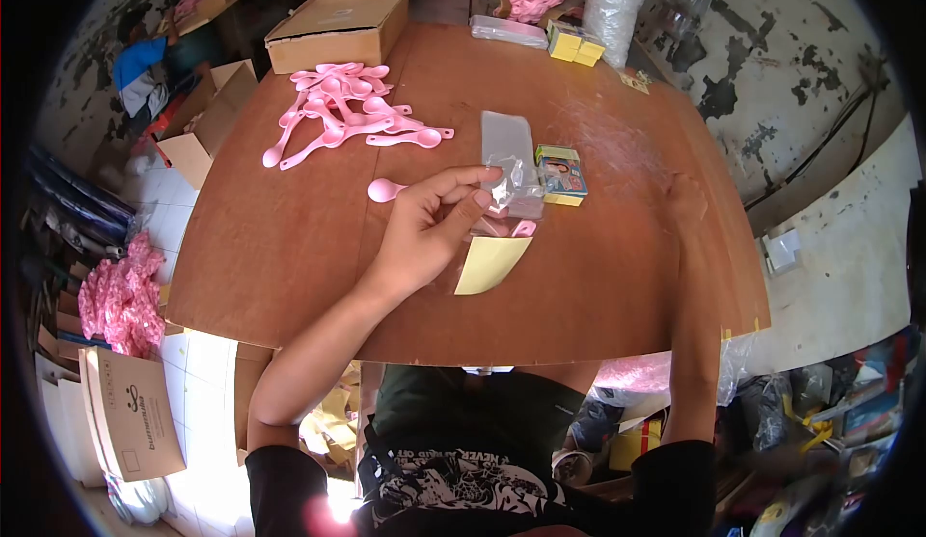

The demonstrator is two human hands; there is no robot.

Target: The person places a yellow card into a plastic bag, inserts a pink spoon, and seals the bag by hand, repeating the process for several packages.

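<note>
My left hand (pixel 424 228) pinches the top of a small clear plastic bag (pixel 502 188) between thumb and forefinger. Below the fingers, a pale yellow card (pixel 492 265) hangs at a tilt, and the end of a pink handle (pixel 524 229) shows above it. Just left of this hand lies the bowl of a pink spoon (pixel 383 190), its handle hidden. Further right over the table is my right hand (pixel 687 200), its fingers smeared by motion, close to thin plastic strands (pixel 612 147). A stack of printed cards (pixel 562 173) and a stack of clear bags (pixel 506 132) lie between the hands.
A heap of pink spoons (pixel 338 103) lies on the brown table (pixel 289 277), before a cardboard box (pixel 338 31). At the back right are yellow card stacks (pixel 576 43) and a plastic-wrapped roll (pixel 614 7). A person (pixel 143 65) sits at far left.
</note>
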